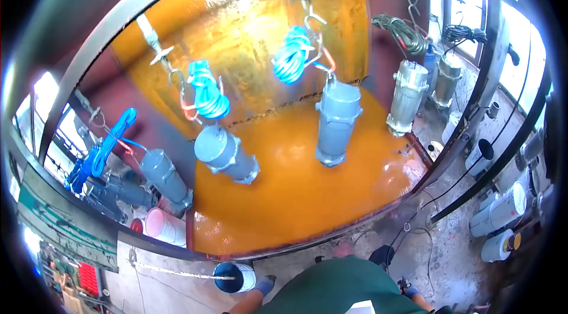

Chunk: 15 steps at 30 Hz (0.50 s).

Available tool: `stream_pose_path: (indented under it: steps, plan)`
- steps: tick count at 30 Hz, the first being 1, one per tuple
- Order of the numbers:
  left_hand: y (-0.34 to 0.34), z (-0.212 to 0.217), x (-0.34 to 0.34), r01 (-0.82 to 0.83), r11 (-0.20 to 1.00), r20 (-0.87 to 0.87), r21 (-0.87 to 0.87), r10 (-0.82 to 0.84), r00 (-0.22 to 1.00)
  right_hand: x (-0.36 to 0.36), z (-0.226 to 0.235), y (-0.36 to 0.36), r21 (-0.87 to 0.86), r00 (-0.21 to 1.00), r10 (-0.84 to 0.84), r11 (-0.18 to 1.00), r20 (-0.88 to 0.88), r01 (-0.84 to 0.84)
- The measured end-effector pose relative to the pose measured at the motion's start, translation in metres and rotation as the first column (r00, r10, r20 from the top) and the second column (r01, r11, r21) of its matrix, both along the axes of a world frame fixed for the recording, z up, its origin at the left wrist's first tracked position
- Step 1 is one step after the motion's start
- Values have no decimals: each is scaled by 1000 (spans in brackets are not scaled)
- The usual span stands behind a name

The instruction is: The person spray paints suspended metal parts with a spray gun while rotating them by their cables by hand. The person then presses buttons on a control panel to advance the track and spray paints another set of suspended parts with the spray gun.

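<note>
My left hand, in a grey-blue glove, is low in the head view beside a white bucket with a dark inside; its fingers are too small to read. My right hand, also gloved, is at the lower right, closed around a small dark object I cannot make out. Ahead, grey-coated cylinders hang from hooks: one at centre right, one tilted at centre and one at left. Bright blue cable coils are tied above them. Both hands are apart from the cylinders.
An orange-coated tray and back panel lie behind the hanging row, framed by metal bars. More cylinders hang or stand at the right. A thin hose crosses the floor. A pink-white bucket stands left.
</note>
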<state>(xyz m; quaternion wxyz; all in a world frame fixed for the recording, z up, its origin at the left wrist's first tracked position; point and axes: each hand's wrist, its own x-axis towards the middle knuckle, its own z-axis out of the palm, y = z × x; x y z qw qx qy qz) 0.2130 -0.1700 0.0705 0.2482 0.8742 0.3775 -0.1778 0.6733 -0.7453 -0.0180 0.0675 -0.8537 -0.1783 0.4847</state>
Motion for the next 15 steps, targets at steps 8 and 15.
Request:
stream_pose_path:
  steps: [8,15]
  plan:
    - [-3,34,-53,-582,778,-25,-237,594,804,-10,6,49,50,997,-81,995,-15,82]
    - [9,-6,-196,-637,732,310,240,564,765,-48,155,106,175,971,-182,962,-156,209]
